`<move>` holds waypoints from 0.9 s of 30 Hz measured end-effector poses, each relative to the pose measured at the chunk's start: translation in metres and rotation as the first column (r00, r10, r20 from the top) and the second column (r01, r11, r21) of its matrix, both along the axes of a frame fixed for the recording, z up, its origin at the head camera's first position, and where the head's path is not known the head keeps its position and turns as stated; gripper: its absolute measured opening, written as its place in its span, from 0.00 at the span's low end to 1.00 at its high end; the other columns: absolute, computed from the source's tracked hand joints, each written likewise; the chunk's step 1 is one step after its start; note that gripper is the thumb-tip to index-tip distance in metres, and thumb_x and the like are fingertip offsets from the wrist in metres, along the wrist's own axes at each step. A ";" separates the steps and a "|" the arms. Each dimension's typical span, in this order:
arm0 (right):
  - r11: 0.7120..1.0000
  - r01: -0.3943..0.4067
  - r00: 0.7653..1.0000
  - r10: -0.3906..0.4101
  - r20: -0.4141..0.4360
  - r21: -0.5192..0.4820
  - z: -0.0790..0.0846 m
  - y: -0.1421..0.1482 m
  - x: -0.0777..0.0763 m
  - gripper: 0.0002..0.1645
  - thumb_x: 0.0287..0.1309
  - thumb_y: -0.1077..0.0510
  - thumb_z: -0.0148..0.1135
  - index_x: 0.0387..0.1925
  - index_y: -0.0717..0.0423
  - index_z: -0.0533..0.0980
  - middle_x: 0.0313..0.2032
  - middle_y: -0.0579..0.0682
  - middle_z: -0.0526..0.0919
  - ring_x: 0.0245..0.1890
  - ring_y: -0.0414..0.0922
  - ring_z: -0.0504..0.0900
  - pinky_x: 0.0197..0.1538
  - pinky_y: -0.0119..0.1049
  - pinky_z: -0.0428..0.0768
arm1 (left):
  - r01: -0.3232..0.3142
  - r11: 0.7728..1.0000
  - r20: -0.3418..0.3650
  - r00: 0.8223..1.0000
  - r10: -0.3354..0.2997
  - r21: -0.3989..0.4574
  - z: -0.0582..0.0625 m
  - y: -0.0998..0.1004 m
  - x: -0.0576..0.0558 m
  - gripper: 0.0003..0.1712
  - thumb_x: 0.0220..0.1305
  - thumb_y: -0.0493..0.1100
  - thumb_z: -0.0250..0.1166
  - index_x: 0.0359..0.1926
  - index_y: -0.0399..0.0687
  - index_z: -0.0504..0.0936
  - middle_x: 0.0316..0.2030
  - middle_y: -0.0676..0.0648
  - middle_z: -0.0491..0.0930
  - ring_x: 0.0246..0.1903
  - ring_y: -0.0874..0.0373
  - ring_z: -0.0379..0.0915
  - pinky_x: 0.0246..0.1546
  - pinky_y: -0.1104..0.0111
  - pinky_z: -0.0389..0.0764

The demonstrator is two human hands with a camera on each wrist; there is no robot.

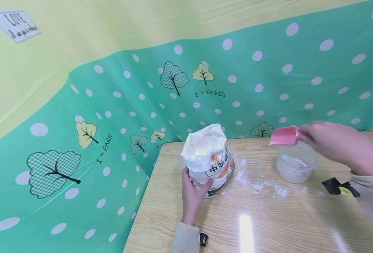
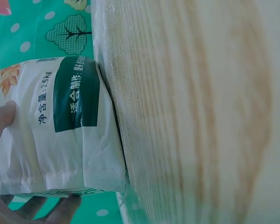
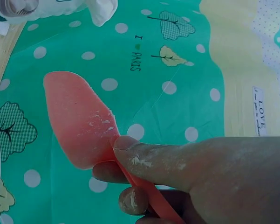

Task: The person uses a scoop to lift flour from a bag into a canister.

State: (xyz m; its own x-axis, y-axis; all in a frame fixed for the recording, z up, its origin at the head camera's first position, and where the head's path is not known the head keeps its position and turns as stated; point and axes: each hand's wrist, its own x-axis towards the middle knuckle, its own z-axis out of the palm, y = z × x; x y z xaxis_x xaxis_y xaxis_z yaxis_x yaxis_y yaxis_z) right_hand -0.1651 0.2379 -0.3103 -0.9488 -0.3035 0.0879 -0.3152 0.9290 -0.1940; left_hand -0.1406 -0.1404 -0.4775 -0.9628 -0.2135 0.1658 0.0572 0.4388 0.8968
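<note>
An opened white flour bag (image 1: 218, 168) with printed Chinese characters stands on the table, its top edge folded outward. My left hand (image 1: 194, 196) holds its near left side, thumb on the printed front and the other fingers round the side; the left wrist view shows the bag's (image 2: 32, 154) green label close up. Above a clear round tub (image 1: 295, 178) with white powder inside, my right hand (image 1: 328, 140) grips a pink scoop (image 1: 283, 136) by its handle. In the right wrist view, powder clings to the scoop (image 3: 81, 121) and to the thumb and fingers.
White powder (image 1: 257, 187) is scattered on the wooden table (image 1: 237, 218) between bag and tub. A green and yellow cloth (image 1: 123, 105) with dots and trees hangs behind the table and along its left side.
</note>
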 end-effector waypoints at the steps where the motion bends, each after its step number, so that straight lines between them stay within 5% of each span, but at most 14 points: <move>1: 1.000 -0.003 1.000 0.003 -0.005 -0.004 0.001 -0.002 -0.001 0.15 0.71 0.54 0.55 0.25 0.50 0.73 0.20 0.45 0.67 0.24 0.44 0.67 0.27 0.37 0.65 | 0.000 1.000 -0.002 1.000 0.000 -0.001 0.000 0.000 0.000 0.55 0.48 0.54 0.80 0.72 0.64 0.56 0.68 0.53 0.67 0.69 0.50 0.63 0.71 0.50 0.66; 8: 0.999 -0.034 0.999 0.033 -0.037 -0.037 0.008 -0.016 -0.002 0.11 0.70 0.54 0.56 0.32 0.51 0.79 0.23 0.44 0.73 0.26 0.45 0.71 0.31 0.43 0.74 | 0.007 1.000 -0.003 1.000 -0.008 -0.015 0.001 0.000 0.000 0.55 0.48 0.55 0.79 0.72 0.63 0.55 0.68 0.53 0.66 0.69 0.50 0.62 0.71 0.51 0.66; 14: 0.995 -0.080 0.992 0.074 -0.100 -0.063 0.012 -0.034 -0.003 0.12 0.70 0.54 0.58 0.29 0.51 0.75 0.24 0.44 0.73 0.26 0.44 0.71 0.32 0.44 0.76 | 0.002 1.000 0.001 1.000 -0.002 -0.010 0.002 0.000 0.002 0.55 0.48 0.54 0.79 0.72 0.62 0.55 0.68 0.53 0.66 0.69 0.49 0.62 0.70 0.50 0.66; 21: 0.990 -0.086 0.988 0.071 -0.135 -0.110 0.015 -0.055 -0.003 0.13 0.68 0.53 0.60 0.43 0.57 0.82 0.32 0.48 0.81 0.31 0.46 0.77 0.36 0.49 0.81 | 0.011 1.000 -0.016 1.000 -0.011 -0.008 0.002 -0.001 0.002 0.55 0.48 0.53 0.79 0.72 0.62 0.56 0.68 0.53 0.67 0.68 0.50 0.63 0.70 0.50 0.67; 27: 0.986 -0.112 0.983 0.092 -0.160 -0.121 0.018 -0.071 -0.005 0.13 0.69 0.52 0.59 0.44 0.56 0.82 0.33 0.50 0.82 0.34 0.49 0.80 0.40 0.53 0.82 | 0.009 1.000 -0.020 1.000 -0.009 -0.009 0.002 -0.002 0.003 0.55 0.47 0.54 0.79 0.72 0.62 0.57 0.68 0.52 0.67 0.68 0.50 0.64 0.70 0.51 0.67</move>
